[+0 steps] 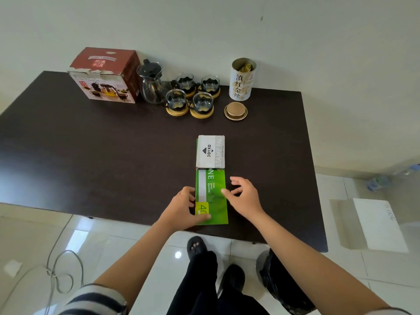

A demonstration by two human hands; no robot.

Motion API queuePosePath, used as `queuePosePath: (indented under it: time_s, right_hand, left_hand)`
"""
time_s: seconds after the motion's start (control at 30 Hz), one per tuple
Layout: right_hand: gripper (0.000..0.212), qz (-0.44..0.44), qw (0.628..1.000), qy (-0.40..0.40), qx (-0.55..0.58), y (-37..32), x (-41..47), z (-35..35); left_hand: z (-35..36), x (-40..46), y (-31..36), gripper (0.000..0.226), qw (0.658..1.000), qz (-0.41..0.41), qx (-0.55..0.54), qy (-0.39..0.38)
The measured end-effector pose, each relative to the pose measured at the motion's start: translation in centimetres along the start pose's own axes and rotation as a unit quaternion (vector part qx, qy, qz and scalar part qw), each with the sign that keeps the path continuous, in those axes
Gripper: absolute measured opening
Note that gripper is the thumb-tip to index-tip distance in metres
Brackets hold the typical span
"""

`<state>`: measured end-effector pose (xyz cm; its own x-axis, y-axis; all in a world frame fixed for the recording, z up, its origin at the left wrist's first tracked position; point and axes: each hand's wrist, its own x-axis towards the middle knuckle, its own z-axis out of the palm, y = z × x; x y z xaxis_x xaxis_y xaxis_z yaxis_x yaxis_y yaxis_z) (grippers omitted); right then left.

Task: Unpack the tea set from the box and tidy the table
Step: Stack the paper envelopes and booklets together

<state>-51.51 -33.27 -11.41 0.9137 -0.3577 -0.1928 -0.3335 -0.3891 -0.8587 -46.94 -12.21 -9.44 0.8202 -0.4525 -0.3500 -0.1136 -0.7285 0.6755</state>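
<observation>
- Tea set: glass teapot (151, 84) and four glass cups (192, 95) on wooden coasters, unpacked, beside the tea set box (103, 76) at the table's (91, 144) far edge.
- Green envelope pack (212, 196), near edge, carries a stamp pad box (210, 151).
- Left hand (181, 209) grips the pack's left edge; right hand (244, 197) hovers open, fingertips touching it.
- Step, as judged: tidying; next, squaring or moving the stack.

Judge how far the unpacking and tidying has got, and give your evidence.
Done: glass teapot and four cups stand beside the tea set box. In hand: left hand holds the green packet; right hand hovers. Left: tea tin open, lid off.
</observation>
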Motion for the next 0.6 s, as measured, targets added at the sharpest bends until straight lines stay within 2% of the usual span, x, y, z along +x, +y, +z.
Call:
queuePosePath:
  time_s: [0.17, 0.23, 0.4, 0.43, 0.5, 0.53, 0.6]
  right_hand:
    - [0.041, 0.092, 0.995, 0.026, 0.008, -2.9, 6.4, 0.0]
    - [0.042, 0.111, 0.993, 0.029, 0.002, -3.6, 8.5, 0.0]
    - [0.043, 0.139, 0.990, 0.032, -0.014, -4.5, 11.9, 0.7]
    - [0.043, 0.145, 0.989, 0.030, -0.013, -4.6, 12.4, 0.9]
    - [0.043, 0.153, 0.988, 0.029, -0.015, -4.9, 13.2, 1.0]
    - [0.042, 0.155, 0.987, 0.030, -0.016, -5.0, 13.5, 1.1]
    - [0.038, 0.153, 0.988, 0.029, -0.014, -5.3, 13.8, 1.1]
  left_hand:
    - [-1.2, 5.5, 1.3, 0.063, 0.984, -0.079, -0.086, 0.131]
    - [-1.9, 8.0, 2.0, 0.056, 0.978, -0.091, -0.104, 0.154]
    - [-3.6, 12.7, 3.3, 0.048, 0.972, -0.119, -0.128, 0.158]
    - [-3.7, 13.5, 3.4, 0.044, 0.971, -0.126, -0.131, 0.154]
    - [-3.9, 14.7, 3.6, 0.019, 0.972, -0.132, -0.128, 0.144]
    - [-4.0, 15.0, 3.9, 0.014, 0.974, -0.128, -0.125, 0.142]
    - [-3.9, 15.6, 4.0, 0.017, 0.974, -0.128, -0.125, 0.140]
